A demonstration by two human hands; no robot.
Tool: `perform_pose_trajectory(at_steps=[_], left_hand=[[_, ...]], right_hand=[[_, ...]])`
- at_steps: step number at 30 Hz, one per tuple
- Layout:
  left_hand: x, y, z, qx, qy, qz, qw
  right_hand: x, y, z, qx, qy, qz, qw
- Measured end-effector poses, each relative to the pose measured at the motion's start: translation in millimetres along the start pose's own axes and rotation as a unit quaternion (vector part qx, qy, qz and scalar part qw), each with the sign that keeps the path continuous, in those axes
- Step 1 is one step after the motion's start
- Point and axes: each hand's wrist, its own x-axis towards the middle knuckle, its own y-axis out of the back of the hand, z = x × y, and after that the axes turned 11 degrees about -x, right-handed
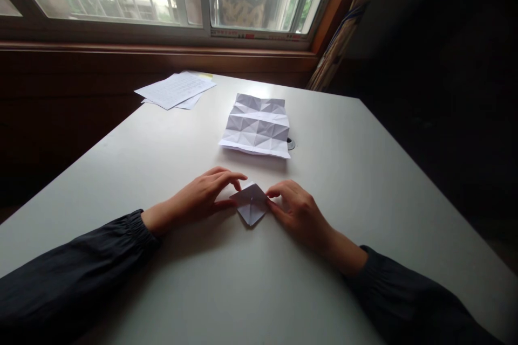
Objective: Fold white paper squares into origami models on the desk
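Grip on both sides is a light pinch: our left grip [198, 197] and right grip [297, 215] close in on a small folded paper diamond [251, 205] that lies flat on the white counter [356, 172] between them, directly in front of us. The left thumb [233, 202] meets the paper's left corner while the left forefinger [238, 177] reaches over its upper edge. On the other side, the right fingertips [270, 194] bear on the right corner. A centre seam runs down the diamond.

For work this small, we judge the pressure belongs in the fingertips, equal from each side, so the seam stays true and the layers don't creep on the smooth top. We would keep the palms up and off the paper and sharpen any crease with a fingertip.

Beyond the hands lies a larger creased sheet [256, 125], its grid of folds showing, with a small grey disc [291, 144] at its edge. Further back sit printed papers [174, 90] near the window [243, 32].
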Motion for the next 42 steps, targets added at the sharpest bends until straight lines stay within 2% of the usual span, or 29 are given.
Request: perform_pose_trajectory(at_steps=[10,13,18,28,31,35,39,42], left_hand=[[0,3.3,0,0.015,-0.078,-0.045,0.996],[0,5.2,3,0.012,-0.076,-0.069,0.995],[0,5.0,9,0.003,-0.063,-0.064,0.996],[-3,5.6,16,0.138,-0.097,-0.088,0.982],[-3,3.1,14,0.138,-0.091,-0.068,0.984],[0,-1.2,14,0.098,-0.081,-0.008,0.992],[0,-4.3,19,0.009,-0.069,0.05,0.996],[0,-6.9,22,-0.098,-0.014,0.091,0.991]], right_hand=[[2,4,-4,0.023,0.088,-0.047,0.995],[3,6,-6,0.005,0.104,-0.072,0.992],[1,9,-6,-0.015,0.126,-0.08,0.989],[-1,10,-9,-0.044,0.119,-0.088,0.988],[0,7,-8,-0.048,0.115,-0.057,0.991],[3,3,-10,-0.029,0.104,0.009,0.994],[7,9,-19,0.023,0.057,0.078,0.995],[9,16,-26,0.065,0.028,0.081,0.994]])
